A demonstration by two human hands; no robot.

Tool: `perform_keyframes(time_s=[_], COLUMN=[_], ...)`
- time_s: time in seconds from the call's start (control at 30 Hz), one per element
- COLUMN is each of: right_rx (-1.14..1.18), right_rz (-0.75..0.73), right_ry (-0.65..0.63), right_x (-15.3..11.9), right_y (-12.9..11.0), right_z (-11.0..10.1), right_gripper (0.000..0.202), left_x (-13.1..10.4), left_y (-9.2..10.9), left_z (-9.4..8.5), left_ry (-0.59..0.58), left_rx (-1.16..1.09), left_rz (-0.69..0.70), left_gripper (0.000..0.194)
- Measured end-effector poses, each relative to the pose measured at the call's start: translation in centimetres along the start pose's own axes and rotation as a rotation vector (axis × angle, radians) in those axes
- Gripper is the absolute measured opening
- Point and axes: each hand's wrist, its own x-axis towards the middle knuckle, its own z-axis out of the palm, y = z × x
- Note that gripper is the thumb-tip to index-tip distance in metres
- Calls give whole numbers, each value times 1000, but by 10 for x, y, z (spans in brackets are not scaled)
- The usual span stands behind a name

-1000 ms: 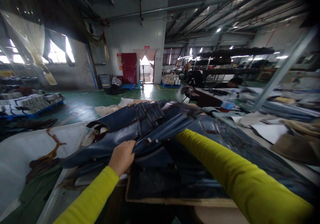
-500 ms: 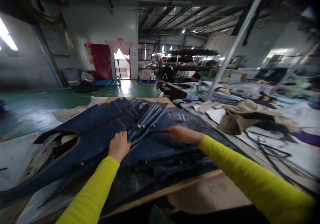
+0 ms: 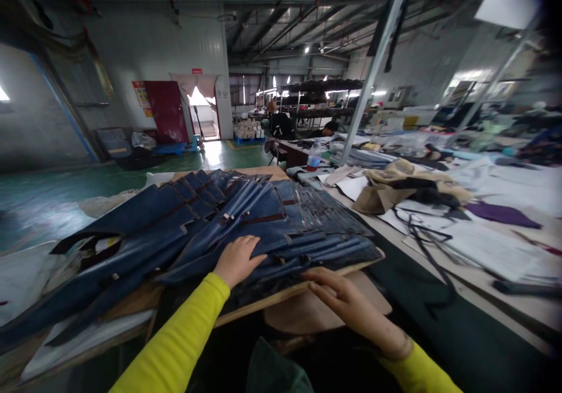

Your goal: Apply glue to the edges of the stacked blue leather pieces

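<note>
A stack of dark blue, apron-like garments (image 3: 263,205) with brown trim lies fanned out on a wooden board in front of me. Several folded blue strips run diagonally across its middle, and a dark-edged loop (image 3: 88,246) shows at the left. My left hand (image 3: 239,259) rests on or just over the near folds of the stack, thumb apart from the fingers, holding nothing visible. By the board's near edge, my right hand (image 3: 346,302) is open with its fingers stretched towards the fabric; I cannot tell whether the fingertips touch it.
The wooden board (image 3: 263,306) shows its near edge below the stack. On the right, a long table carries a tan cloth (image 3: 395,185), white sheets, a purple piece (image 3: 503,214) and black straps (image 3: 421,241). A plastic bottle (image 3: 314,156) and a slanting metal pole (image 3: 373,71) stand beyond.
My right hand has left the middle of the stack and come down to the near edge. My left hand has released the folded strips and shifted right. The view has turned slightly right.
</note>
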Motion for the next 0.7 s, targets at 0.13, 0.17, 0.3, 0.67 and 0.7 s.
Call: perform_keyframes(time_s=[0.13,0.17,0.3,0.67,0.7], right_rx=[-201,-259,-469,-562,-519], right_rz=[-197,-245,-336,-325,-322], right_ry=[110,129,148,247,256], right_x=[21,28,51,57,57], right_y=[-7,-9,-3,27,28], right_z=[3,5,18,50,52], right_gripper=[28,28,30,40,43], left_x=[4,6,11,-12,-13], left_y=[-11,-13,-16,59,61], left_z=[-8,-11,-23,-126,-145], left_ry=[-20,-48,-134,344,406], left_rx=[-14,-25,14,222,236], left_rz=[33,50,-2,76,70], left_gripper=[42,40,22,25,25])
